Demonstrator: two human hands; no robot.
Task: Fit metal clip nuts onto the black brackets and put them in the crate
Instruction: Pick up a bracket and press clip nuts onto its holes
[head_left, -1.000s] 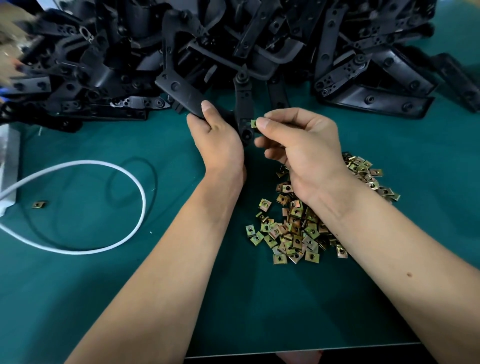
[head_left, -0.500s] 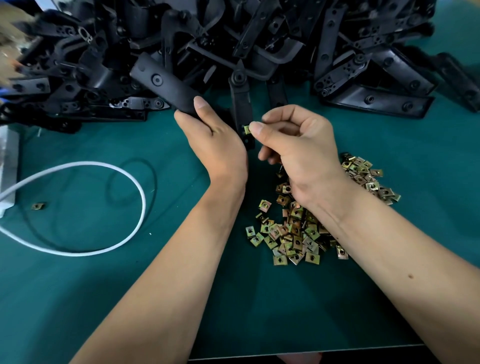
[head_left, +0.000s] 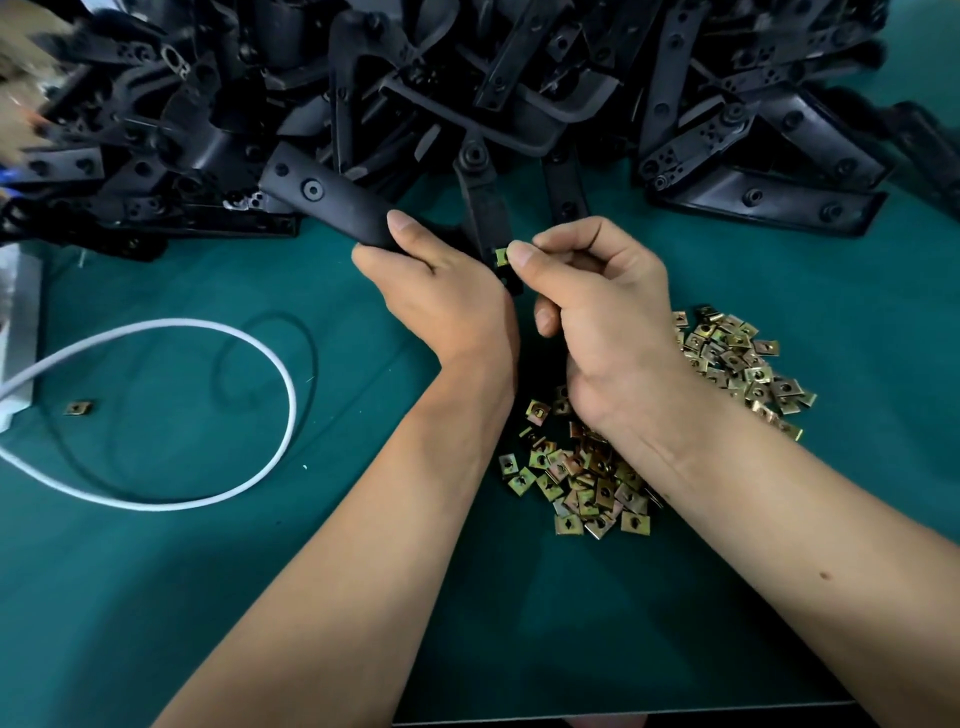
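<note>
Cable (head_left: 218, 410), white and looped, is laid on the green table (head_left: 156, 597) at the far left, and a single stray clip nut (head_left: 79, 408) is seen inside the loop near a pale box (head_left: 21, 322) at the edge. Across the back of the table, a large heap of black brackets (head_left: 519, 78) is piled from side to side. Just in front of that heap, one black bracket (head_left: 322, 195) is gripped by the left hand (head_left: 441, 306), with the thumb laid along its upper arm and the fingers curled round it from beneath; its second arm is pointed away towards the heap. At the near end of that second arm, a clip nut (head_left: 501, 256) is pinched between the thumb and forefinger of the right hand (head_left: 602, 312) and is held against the bracket's edge; how far it is seated cannot be told. The remaining right fingers are curled inward. Below and to the right of the right wrist, a loose pile of clip nuts (head_left: 587, 483) is spread on the table, partly covered by the forearm. No crate is shown.
</note>
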